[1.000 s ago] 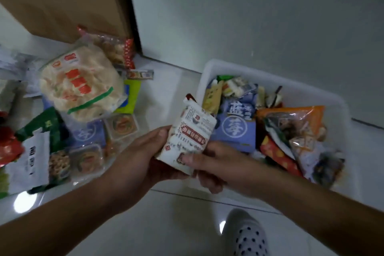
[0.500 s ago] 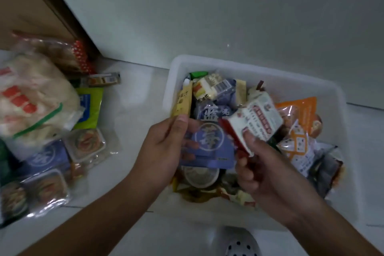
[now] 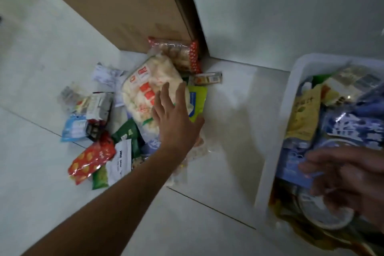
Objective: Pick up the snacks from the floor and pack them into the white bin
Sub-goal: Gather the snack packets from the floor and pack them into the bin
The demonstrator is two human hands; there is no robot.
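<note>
Nearest, at the near end of the white bin [image 3: 268, 162], the right hand [image 3: 349, 174] lay blurred over the packed snacks; its fingers [image 3: 315, 167] reached loosely outstretched across a blue packet [image 3: 353, 129] inside the bin and curled round nothing that could be seen; beneath that hand sat a pale round tub [image 3: 320, 214], and a yellow packet [image 3: 303, 116] stood against the bin's left wall, farther in. Left of the bin, across a strip of bare tiled floor [image 3: 228, 131], the left hand [image 3: 176, 122] stretched palm down with its fingers straight and spread, holding nothing; whether it touched the snacks under it could not be told. The snacks not yet packed lay heaped on the floor well to the left of the bin: a red packet [image 3: 91, 158] and a dark green packet [image 3: 126, 133] at the near side; a light blue packet [image 3: 72, 129] farthest from the bin; a large clear bag of pale crackers [image 3: 143, 89] under the left fingertips; a yellow-green packet [image 3: 197, 100] on the side toward the bin. Beyond these lay a small bar [image 3: 207, 78] and a red-dotted bag [image 3: 178, 52]; behind that bag, farther left than the bin, stood a cardboard box [image 3: 124, 2], and a pale wall [image 3: 291, 6] rose behind the bin.
</note>
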